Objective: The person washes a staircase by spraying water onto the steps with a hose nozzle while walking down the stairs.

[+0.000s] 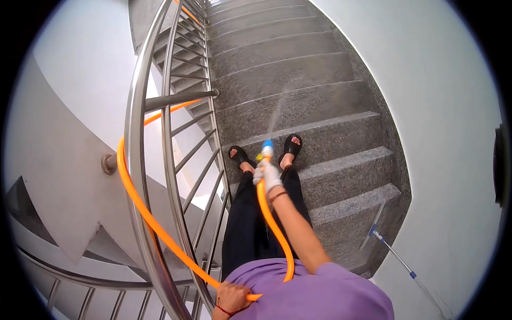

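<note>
Head view: orange hose (262, 194) in both hands, out over grey stone steps (322, 128). Right hand (268, 176), in a pale glove, is clamped around the hose just behind the blue-tipped nozzle (268, 148), near the black sandals (241, 156). A thin spray (276, 114) leaves the tip toward the far treads. Left hand (233, 297), no glove, is closed on the hose at the near left, by the purple shirt (320, 293). Between the hands the line bows across the dark trousers; beyond the left hand it runs left and loops about the steel handrail (137, 133).

Handling, as judged: bendy but springy, heavier with water inside, likely slick when wet (the glove should help there). Nozzle probably rigid, perhaps prone to kick back a little. Best hold: firm, right behind the nozzle, with a second grip further back to bear the drag from the rail. Tight bends could kink it; the tip may chip on stone.

Near right: a blue-and-silver pole (394, 252) leaning by the pale wall (453, 176).
</note>
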Tool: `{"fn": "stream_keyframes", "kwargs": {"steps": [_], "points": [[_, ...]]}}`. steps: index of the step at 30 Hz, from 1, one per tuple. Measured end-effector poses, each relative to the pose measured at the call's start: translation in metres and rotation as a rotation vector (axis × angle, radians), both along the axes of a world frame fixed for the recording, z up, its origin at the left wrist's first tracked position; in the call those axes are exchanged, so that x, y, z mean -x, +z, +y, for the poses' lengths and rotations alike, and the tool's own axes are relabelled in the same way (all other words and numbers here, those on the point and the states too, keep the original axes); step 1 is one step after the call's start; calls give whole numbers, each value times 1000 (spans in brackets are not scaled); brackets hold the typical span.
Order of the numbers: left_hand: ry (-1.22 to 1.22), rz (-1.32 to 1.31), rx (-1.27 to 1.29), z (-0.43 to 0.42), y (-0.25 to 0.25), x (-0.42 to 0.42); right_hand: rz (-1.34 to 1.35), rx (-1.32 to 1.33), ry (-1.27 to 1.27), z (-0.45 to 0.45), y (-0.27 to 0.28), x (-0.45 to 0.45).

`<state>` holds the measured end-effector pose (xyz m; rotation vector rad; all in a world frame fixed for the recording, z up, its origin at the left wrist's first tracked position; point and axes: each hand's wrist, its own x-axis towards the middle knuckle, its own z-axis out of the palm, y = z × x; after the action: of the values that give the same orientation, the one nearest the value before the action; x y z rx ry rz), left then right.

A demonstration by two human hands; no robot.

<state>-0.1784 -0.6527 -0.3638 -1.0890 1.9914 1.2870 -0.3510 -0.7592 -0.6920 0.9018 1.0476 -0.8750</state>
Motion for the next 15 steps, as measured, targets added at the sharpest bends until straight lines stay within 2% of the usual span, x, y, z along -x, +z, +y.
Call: {"fn": "stream_keyframes", "kwargs": {"steps": [2, 4, 10, 15], "points": [[1, -13, -10, 0, 2, 3, -50, 9, 71, 0, -3, -22], [10, -24, 6, 2, 1, 6, 26, -22, 108, -4, -6, -30], [-72, -36, 8, -1, -6, 16, 20, -28, 74, -8, -19, 2], [-55, -17, 23, -3, -9, 22, 51, -35, -54, 0, -36, 37]]}}
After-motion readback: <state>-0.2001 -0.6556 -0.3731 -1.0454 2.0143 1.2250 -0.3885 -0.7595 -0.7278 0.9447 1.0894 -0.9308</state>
